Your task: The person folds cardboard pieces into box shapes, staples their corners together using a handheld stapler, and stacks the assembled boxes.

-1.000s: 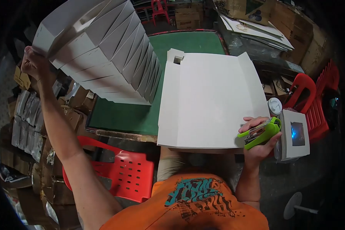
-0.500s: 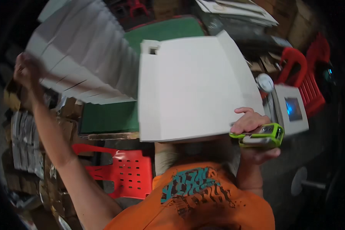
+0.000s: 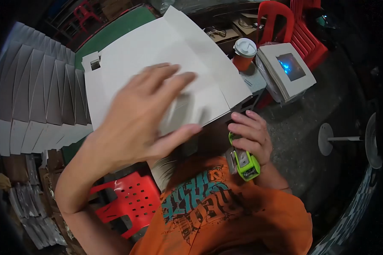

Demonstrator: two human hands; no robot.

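Since everything's packed in close, going left to right: a stack of white folded cardboard (image 3: 38, 89) fills the far left, its insides hidden and its outer end fading into the dark edge of the view. Below it sit some grey bundles (image 3: 35, 212), too murky to say what's in them. Next is a red chair (image 3: 136, 199), partly covered by the left forearm.

The left hand (image 3: 144, 110) is blurry, fingers spread, gripping nothing. It's over the near part of a big white cardboard sheet (image 3: 136, 55) on the green table (image 3: 119, 25), and I can't tell if it's actually touching. It also blocks a chunk of the sheet's near edge.

Over to the right hand (image 3: 253, 131): fingers wrapped around a lime green stapler (image 3: 247, 163), held just off the sheet's near right corner, with part of it hidden by those fingers.

Beyond that corner is an orange cup (image 3: 244, 55) with a white lid, so no clue what's inside. Beside it there's a pile of white windowed pieces (image 3: 287, 70), then stacked red chairs (image 3: 304, 38), cut off up top.
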